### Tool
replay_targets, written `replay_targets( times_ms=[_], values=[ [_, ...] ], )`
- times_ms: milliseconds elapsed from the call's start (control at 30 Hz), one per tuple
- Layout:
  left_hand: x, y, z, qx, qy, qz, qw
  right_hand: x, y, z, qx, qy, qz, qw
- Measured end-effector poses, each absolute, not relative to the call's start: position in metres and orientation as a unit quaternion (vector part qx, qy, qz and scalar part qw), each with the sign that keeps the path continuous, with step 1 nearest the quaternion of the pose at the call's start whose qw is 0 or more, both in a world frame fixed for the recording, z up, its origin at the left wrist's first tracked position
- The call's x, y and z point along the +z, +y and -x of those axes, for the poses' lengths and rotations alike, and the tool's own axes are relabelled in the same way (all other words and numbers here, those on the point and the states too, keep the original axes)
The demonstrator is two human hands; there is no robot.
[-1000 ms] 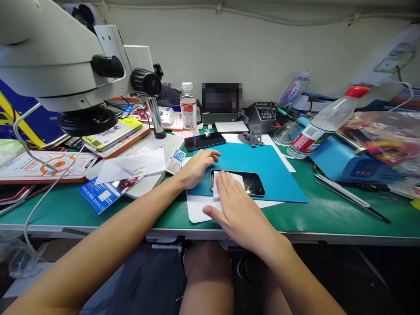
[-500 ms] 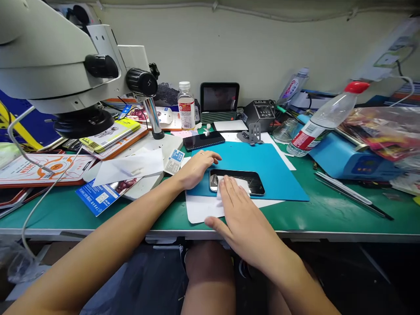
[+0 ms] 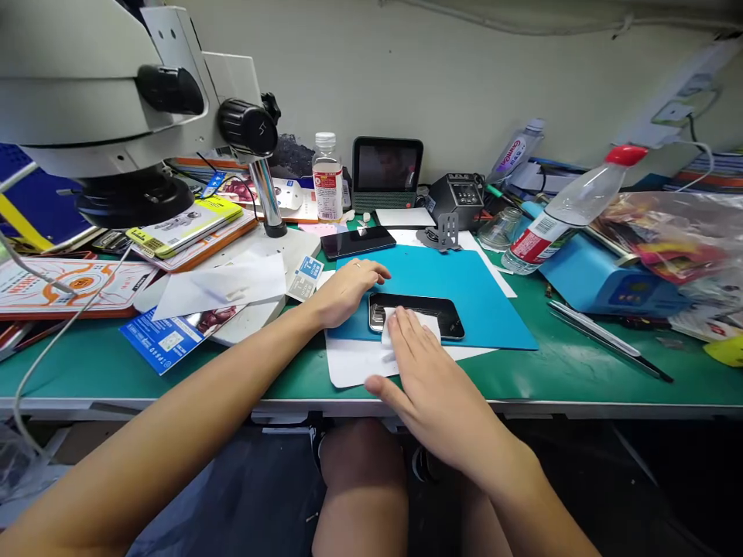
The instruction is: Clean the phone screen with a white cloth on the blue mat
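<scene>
A smartphone [image 3: 450, 319] with a dark screen lies face up on a blue mat [image 3: 476, 282]. Its glass has fine light lines that look like cracks. Over the screen's left-middle part is a white wipe [image 3: 430, 323], pressed down by the flat, straight fingers of my right hand [image 3: 421, 363], thumb spread to the left. That hand hides part of the wipe and the phone's lower edge. My left hand [image 3: 348, 292] rests on the mat's left side, just up and left of the phone, holding nothing, fingers loosely bent and apart.
A microscope [image 3: 145, 147] overhangs the left side. Behind the mat are a second dark phone [image 3: 358, 242], a metal stand [image 3: 446, 232] and a small screen [image 3: 388, 166]. On the right, a red-capped bottle [image 3: 572, 213] leans beside tweezers [image 3: 604, 336]. White paper [image 3: 348, 367] lies under the mat.
My right hand and the wipe have slid slightly right along the phone's screen, then slightly back. My left hand has stayed by the phone. The whole view has shifted a little.
</scene>
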State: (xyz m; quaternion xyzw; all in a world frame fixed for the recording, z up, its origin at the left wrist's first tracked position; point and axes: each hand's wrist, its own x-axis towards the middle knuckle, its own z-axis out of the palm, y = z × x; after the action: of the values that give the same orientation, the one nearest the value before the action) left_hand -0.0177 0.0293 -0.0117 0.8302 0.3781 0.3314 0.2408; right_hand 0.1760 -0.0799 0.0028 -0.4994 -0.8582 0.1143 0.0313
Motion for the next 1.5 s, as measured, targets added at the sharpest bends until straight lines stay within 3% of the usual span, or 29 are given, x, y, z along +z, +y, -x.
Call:
replay_targets(
  times_ms=[200, 467, 700, 967, 1267, 1500],
  values=[
    [-0.008, 0.026, 0.017, 0.365, 0.394, -0.818, 0.204, 0.006, -0.026, -0.149, 0.106, -0.85, 0.512, 0.064],
    [-0.008, 0.027, 0.019, 0.354, 0.39, -0.824, 0.209, 0.001, -0.081, -0.162, 0.086, -0.869, 0.485, 0.053],
    [-0.004, 0.025, 0.016, 0.344, 0.405, -0.817, 0.226, 0.007, -0.043, -0.143, 0.108, -0.87, 0.473, 0.087],
    [-0.002, 0.024, 0.017, 0.341, 0.402, -0.818, 0.229, 0.003, -0.083, -0.165, 0.093, -0.872, 0.477, 0.058],
    [-0.005, 0.023, 0.017, 0.352, 0.409, -0.806, 0.244, 0.01, -0.044, -0.139, 0.106, -0.866, 0.481, 0.092],
    [-0.007, 0.024, 0.017, 0.343, 0.408, -0.81, 0.244, 0.001, -0.078, -0.196, 0.117, -0.869, 0.473, 0.093]
  ],
)
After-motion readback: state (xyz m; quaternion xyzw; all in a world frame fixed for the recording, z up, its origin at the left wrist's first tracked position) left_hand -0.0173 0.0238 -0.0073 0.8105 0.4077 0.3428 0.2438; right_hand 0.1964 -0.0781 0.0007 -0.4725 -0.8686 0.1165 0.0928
